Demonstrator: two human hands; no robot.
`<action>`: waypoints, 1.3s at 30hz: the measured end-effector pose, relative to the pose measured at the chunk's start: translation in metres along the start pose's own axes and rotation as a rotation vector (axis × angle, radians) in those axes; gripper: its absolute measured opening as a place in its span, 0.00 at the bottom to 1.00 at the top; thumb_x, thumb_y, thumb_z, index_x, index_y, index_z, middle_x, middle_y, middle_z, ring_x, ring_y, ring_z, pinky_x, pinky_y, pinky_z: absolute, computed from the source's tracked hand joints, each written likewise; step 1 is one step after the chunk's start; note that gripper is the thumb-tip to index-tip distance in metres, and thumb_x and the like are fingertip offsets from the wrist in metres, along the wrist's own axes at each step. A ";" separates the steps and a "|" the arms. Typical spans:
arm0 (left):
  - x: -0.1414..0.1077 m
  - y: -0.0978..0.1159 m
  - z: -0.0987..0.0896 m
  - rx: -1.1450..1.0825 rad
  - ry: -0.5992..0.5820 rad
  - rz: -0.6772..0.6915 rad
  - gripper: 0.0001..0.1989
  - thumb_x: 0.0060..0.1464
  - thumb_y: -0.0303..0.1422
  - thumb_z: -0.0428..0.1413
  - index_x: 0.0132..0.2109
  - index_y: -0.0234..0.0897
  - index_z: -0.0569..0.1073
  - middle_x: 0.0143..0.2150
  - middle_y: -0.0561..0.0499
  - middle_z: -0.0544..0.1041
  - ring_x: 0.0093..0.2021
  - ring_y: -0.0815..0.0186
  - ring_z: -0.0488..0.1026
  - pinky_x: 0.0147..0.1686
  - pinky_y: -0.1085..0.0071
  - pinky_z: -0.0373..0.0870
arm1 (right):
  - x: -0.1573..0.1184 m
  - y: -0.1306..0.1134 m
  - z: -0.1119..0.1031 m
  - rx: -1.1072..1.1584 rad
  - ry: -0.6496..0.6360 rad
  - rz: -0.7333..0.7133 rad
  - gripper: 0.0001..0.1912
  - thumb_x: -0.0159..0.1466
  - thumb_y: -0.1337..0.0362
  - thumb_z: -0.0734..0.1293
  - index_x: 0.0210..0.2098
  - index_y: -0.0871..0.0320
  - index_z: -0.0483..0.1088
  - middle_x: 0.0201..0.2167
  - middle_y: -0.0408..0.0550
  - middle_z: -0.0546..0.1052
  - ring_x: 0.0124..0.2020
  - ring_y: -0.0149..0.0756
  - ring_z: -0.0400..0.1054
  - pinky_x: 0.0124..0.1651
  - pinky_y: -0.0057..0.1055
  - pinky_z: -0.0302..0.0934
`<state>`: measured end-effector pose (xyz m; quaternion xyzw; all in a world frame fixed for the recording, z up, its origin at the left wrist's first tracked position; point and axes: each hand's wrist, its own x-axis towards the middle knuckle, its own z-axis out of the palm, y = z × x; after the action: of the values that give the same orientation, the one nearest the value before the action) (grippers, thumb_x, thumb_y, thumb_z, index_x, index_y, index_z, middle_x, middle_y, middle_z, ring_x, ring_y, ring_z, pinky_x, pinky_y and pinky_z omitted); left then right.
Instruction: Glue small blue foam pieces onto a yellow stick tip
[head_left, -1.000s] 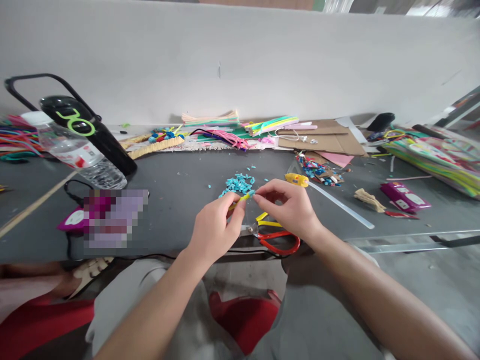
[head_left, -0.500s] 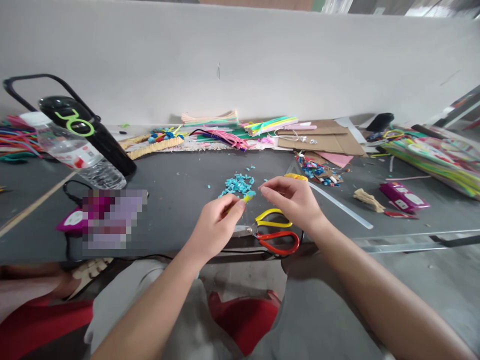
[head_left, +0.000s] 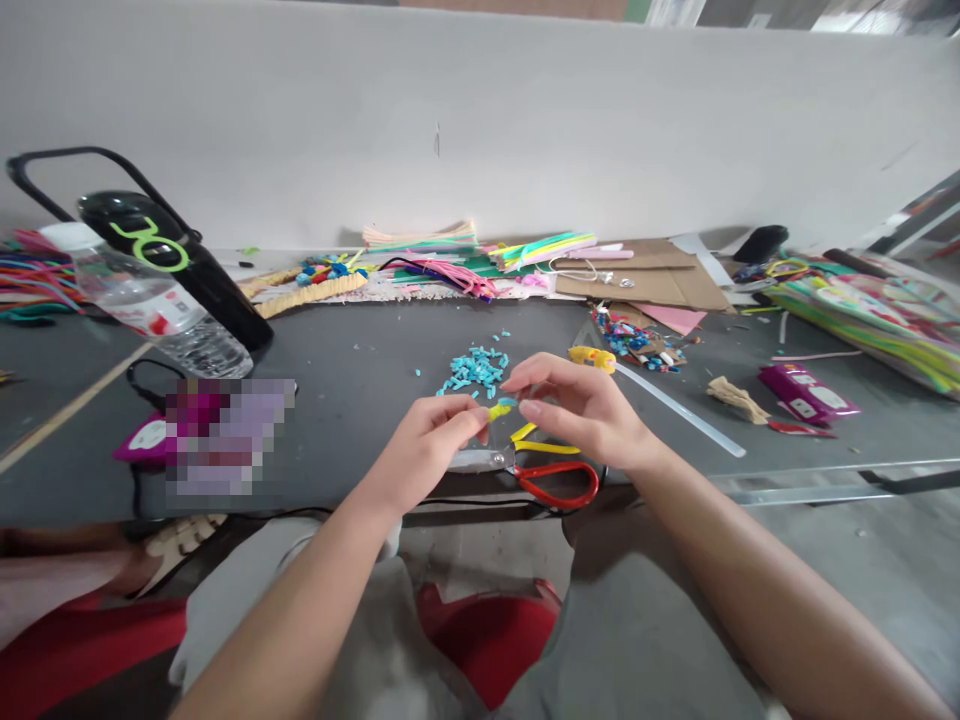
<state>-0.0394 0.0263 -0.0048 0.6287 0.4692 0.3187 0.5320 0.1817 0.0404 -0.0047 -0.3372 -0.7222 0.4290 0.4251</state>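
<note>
Between the thumb and fingers of my left hand [head_left: 431, 445] is a small yellow piece [head_left: 498, 411] with a blue tip [head_left: 508, 401]. My right hand [head_left: 581, 405] is curled, its thumb and forefinger at either side of that blue end. Its fingertips partly cover the contact there. Just beyond the hands lies a loose pile of small blue pieces [head_left: 474, 370] on the grey table [head_left: 360, 400]. Below the hands are scissors [head_left: 559, 485] with one red and one yellow handle; my right hand hides part of the yellow one.
A yellow glue gun [head_left: 592, 358] with a clear glue stick [head_left: 682, 410] lies right of the hands. Purple boxes [head_left: 810, 392] sit at both sides. A water bottle [head_left: 161, 300] and black flask [head_left: 180, 270] lean at left. Pipe-cleaner bundles [head_left: 540, 250] and cardboard [head_left: 637, 275] line the wall.
My right hand has come left and slightly down to the tip of the yellow piece. My left hand has shifted a little; the glue gun's body shows more now.
</note>
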 end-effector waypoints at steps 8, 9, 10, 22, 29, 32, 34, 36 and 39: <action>0.000 0.001 -0.001 -0.106 -0.022 -0.005 0.18 0.60 0.40 0.53 0.25 0.36 0.66 0.23 0.55 0.58 0.24 0.71 0.52 0.25 0.69 0.48 | -0.004 0.000 0.006 -0.130 -0.037 -0.093 0.17 0.60 0.61 0.75 0.48 0.55 0.72 0.43 0.49 0.76 0.43 0.37 0.71 0.45 0.35 0.68; 0.000 0.001 -0.001 -0.107 -0.027 -0.007 0.17 0.60 0.40 0.53 0.25 0.37 0.66 0.23 0.55 0.58 0.24 0.71 0.51 0.25 0.69 0.48 | -0.004 0.000 0.007 -0.137 -0.034 -0.097 0.17 0.60 0.61 0.75 0.47 0.55 0.71 0.43 0.48 0.76 0.42 0.37 0.70 0.44 0.35 0.68; 0.000 0.001 -0.001 -0.106 -0.031 -0.010 0.17 0.60 0.40 0.53 0.25 0.37 0.65 0.23 0.55 0.58 0.24 0.71 0.51 0.25 0.69 0.48 | -0.003 0.001 0.008 -0.145 -0.031 -0.101 0.16 0.61 0.61 0.75 0.46 0.55 0.71 0.42 0.48 0.76 0.41 0.37 0.70 0.44 0.35 0.68; -0.001 0.001 -0.001 -0.111 -0.066 -0.014 0.18 0.59 0.39 0.53 0.24 0.37 0.62 0.23 0.55 0.58 0.24 0.71 0.51 0.23 0.71 0.49 | -0.002 0.000 0.010 -0.172 -0.037 -0.195 0.06 0.64 0.65 0.71 0.41 0.55 0.72 0.40 0.48 0.77 0.39 0.35 0.70 0.40 0.34 0.68; 0.000 0.002 0.000 -0.079 -0.069 -0.026 0.18 0.58 0.39 0.52 0.23 0.37 0.61 0.23 0.55 0.57 0.24 0.71 0.51 0.23 0.71 0.49 | -0.002 -0.001 0.008 -0.189 -0.035 -0.189 0.09 0.64 0.64 0.72 0.43 0.55 0.72 0.41 0.49 0.76 0.40 0.36 0.70 0.41 0.35 0.68; 0.001 0.001 -0.001 -0.127 -0.077 -0.037 0.18 0.58 0.39 0.52 0.23 0.37 0.62 0.23 0.55 0.57 0.24 0.71 0.51 0.23 0.70 0.48 | -0.003 -0.002 0.007 -0.192 -0.008 -0.163 0.15 0.61 0.62 0.74 0.46 0.54 0.71 0.41 0.48 0.76 0.40 0.36 0.70 0.42 0.35 0.67; 0.001 0.001 -0.001 -0.176 -0.086 -0.046 0.18 0.59 0.39 0.52 0.24 0.37 0.62 0.23 0.56 0.57 0.23 0.72 0.50 0.23 0.70 0.47 | -0.004 -0.002 0.007 -0.180 0.010 -0.153 0.16 0.60 0.62 0.75 0.46 0.55 0.71 0.40 0.47 0.76 0.39 0.35 0.70 0.42 0.35 0.67; 0.001 0.000 -0.002 -0.230 -0.095 -0.043 0.18 0.60 0.38 0.52 0.24 0.37 0.62 0.23 0.57 0.55 0.23 0.72 0.48 0.24 0.69 0.45 | -0.004 -0.001 0.007 -0.157 0.027 -0.129 0.17 0.59 0.61 0.76 0.46 0.55 0.71 0.40 0.47 0.76 0.40 0.35 0.70 0.42 0.34 0.67; 0.000 0.000 -0.003 -0.278 -0.122 0.001 0.20 0.63 0.41 0.52 0.25 0.38 0.58 0.23 0.58 0.50 0.23 0.72 0.45 0.24 0.69 0.42 | -0.003 0.002 0.007 -0.123 0.055 -0.061 0.20 0.59 0.59 0.77 0.47 0.55 0.71 0.41 0.47 0.76 0.39 0.35 0.71 0.41 0.33 0.67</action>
<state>-0.0418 0.0271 -0.0041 0.5674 0.3871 0.3418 0.6414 0.1769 0.0359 -0.0094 -0.3523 -0.7450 0.3612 0.4363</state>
